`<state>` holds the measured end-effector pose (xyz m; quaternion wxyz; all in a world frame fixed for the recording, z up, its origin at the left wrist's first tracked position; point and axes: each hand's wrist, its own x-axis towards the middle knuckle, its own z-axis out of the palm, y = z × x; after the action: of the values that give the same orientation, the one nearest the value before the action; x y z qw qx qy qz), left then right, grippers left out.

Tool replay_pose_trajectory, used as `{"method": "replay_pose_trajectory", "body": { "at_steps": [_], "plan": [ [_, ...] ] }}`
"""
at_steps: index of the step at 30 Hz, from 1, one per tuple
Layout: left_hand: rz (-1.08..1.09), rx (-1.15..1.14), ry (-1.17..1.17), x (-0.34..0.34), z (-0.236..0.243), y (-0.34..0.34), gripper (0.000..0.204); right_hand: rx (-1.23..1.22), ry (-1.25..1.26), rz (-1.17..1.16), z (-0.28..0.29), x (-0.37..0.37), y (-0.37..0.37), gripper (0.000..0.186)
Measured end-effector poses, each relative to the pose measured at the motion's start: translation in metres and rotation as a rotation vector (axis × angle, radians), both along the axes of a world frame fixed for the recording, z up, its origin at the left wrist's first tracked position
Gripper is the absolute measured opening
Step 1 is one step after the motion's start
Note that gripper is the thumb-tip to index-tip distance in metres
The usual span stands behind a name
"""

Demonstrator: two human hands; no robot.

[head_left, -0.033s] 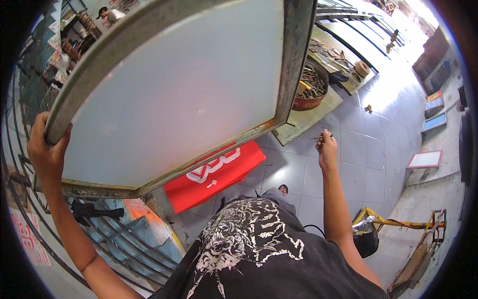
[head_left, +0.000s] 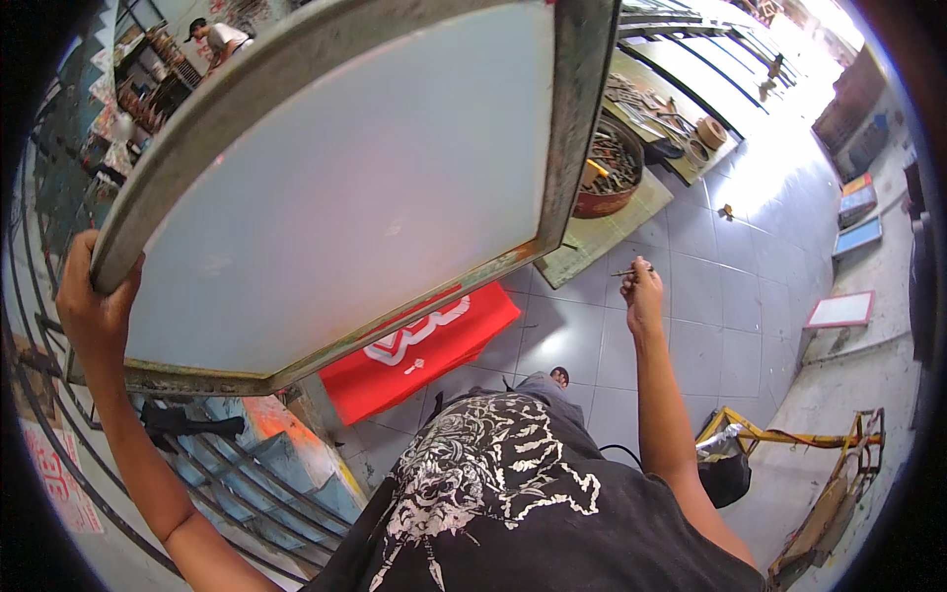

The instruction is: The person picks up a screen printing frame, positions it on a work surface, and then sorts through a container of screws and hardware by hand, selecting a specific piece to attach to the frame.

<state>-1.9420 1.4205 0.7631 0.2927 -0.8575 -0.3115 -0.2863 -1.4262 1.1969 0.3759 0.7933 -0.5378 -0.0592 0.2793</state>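
My left hand (head_left: 94, 301) is wrapped round the left edge of a large screen-printing frame (head_left: 187, 381). The frame stands tilted before me, with pale, cloudy mesh (head_left: 345, 217) stretched inside its worn grey border. Held out to the right, my right hand (head_left: 644, 296) pinches a small, thin, dark piece (head_left: 621, 272) between thumb and fingers; its exact kind is too small to make out. That hand is apart from the frame. Partly hidden below the frame lies a red cloth (head_left: 473, 340) with a white print.
A round reddish tub (head_left: 604, 207) of small metal bits sits on a yellowish board (head_left: 602, 247). Tools and a tape roll (head_left: 711, 131) lie beyond. Curved black rails (head_left: 266, 493) run at lower left; a yellow metal frame (head_left: 789, 443) stands right. Another person (head_left: 219, 41) bends at far left.
My view has shifted slightly, so the frame and tub sit a little further left. The person in the background shows more fully. Both my hands keep their hold.
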Motion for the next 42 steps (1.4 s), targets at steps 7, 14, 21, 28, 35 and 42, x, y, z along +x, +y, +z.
{"method": "replay_pose_trajectory", "body": {
  "at_steps": [7,14,21,28,35,42],
  "plan": [
    [-0.041,-0.004,0.018,0.016,-0.029,0.006,0.035,-0.098,0.014,0.101,-0.027,0.017,-0.015,0.019],
    [-0.021,-0.036,0.075,0.008,-0.031,0.01,0.033,-0.103,0.069,0.239,-0.042,0.029,-0.005,0.02],
    [0.024,-0.097,0.084,-0.009,-0.036,0.019,0.029,-0.185,0.017,0.423,-0.061,0.038,0.001,0.024],
    [0.073,-0.093,0.026,-0.003,-0.033,-0.009,0.032,-0.188,0.017,0.465,-0.063,0.033,0.015,0.024],
    [0.091,0.078,0.075,-0.023,-0.036,-0.018,0.04,-0.183,0.023,0.514,-0.066,0.036,0.017,0.023],
    [0.092,0.013,0.052,-0.01,-0.039,-0.027,0.043,-0.247,-0.314,0.607,-0.055,0.048,0.014,0.024]
  ]
}}
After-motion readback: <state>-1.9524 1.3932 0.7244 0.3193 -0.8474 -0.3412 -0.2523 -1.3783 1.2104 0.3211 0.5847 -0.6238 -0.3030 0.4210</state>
